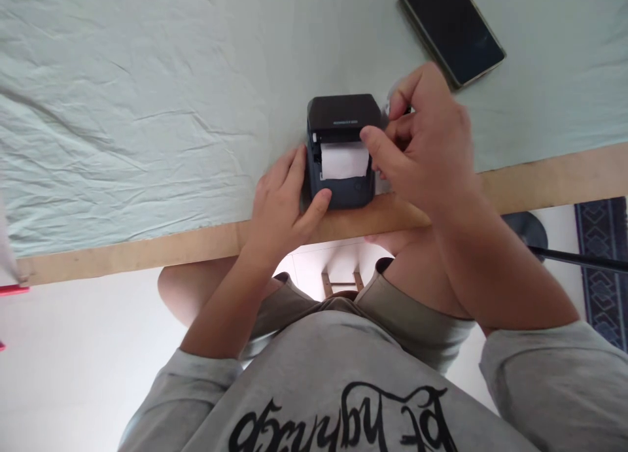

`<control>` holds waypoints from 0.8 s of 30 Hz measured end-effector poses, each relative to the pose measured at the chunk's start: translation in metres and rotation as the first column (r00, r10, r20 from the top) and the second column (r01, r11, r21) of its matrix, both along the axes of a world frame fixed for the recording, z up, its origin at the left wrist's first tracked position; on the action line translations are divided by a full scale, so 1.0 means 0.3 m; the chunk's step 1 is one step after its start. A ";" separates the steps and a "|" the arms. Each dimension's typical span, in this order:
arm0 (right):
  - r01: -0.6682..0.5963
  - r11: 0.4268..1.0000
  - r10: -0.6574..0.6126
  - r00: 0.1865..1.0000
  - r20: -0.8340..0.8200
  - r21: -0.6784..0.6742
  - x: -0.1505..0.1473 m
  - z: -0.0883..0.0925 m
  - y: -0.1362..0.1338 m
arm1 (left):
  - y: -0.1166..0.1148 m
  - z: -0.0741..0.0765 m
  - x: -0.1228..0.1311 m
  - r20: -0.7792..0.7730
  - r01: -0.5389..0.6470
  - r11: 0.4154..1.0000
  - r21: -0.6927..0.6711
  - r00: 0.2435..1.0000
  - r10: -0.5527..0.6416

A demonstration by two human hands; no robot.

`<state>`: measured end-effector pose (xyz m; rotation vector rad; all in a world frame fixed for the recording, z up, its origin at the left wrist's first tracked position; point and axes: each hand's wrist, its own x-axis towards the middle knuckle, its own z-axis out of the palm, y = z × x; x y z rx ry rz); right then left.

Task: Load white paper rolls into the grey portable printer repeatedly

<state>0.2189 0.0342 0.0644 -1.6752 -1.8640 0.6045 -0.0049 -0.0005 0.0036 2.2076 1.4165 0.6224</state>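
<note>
A small dark label printer (342,193) sits at the front edge of the cloth-covered table, with its black top cover (343,112) towards the far side. White paper (345,161) shows in the opening at its front. My left hand (284,200) grips the printer's left side, fingers along the side and thumb on the front corner. On the other side, my right hand (426,135) is closed, its fingers curled and its thumb at the right edge of the cover. A small whitish thing shows by the right index finger, but is mostly hidden.
Beyond my right hand, a black phone (456,30) lies on the pale green cloth (196,112). The table's wooden edge (132,252) runs across in front of me, above my legs. A dark patterned rug (603,269) lies on the floor at right.
</note>
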 end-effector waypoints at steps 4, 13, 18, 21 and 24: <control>-0.053 0.967 0.094 0.983 -0.156 0.250 -0.030 0.001 0.015 | 0.000 0.000 -0.002 -0.011 0.002 1.000 -0.009 1.000 -0.002; -0.115 0.941 0.106 0.993 0.047 0.317 -0.033 -0.024 0.067 | -0.005 -0.011 -0.001 -0.008 -0.010 1.000 -0.007 1.000 0.009; -0.153 0.988 0.139 0.916 0.377 0.007 -0.071 0.016 0.100 | -0.006 -0.004 0.001 -0.028 -0.009 1.000 -0.024 1.000 0.008; -0.124 0.979 0.187 0.859 0.476 -0.162 -0.094 0.041 0.115 | -0.007 0.005 0.002 -0.030 -0.012 0.999 -0.048 0.999 0.011; -0.124 0.947 0.275 0.790 0.548 -0.295 -0.103 0.060 0.126 | -0.007 0.012 0.001 -0.030 -0.016 0.998 -0.056 0.999 0.015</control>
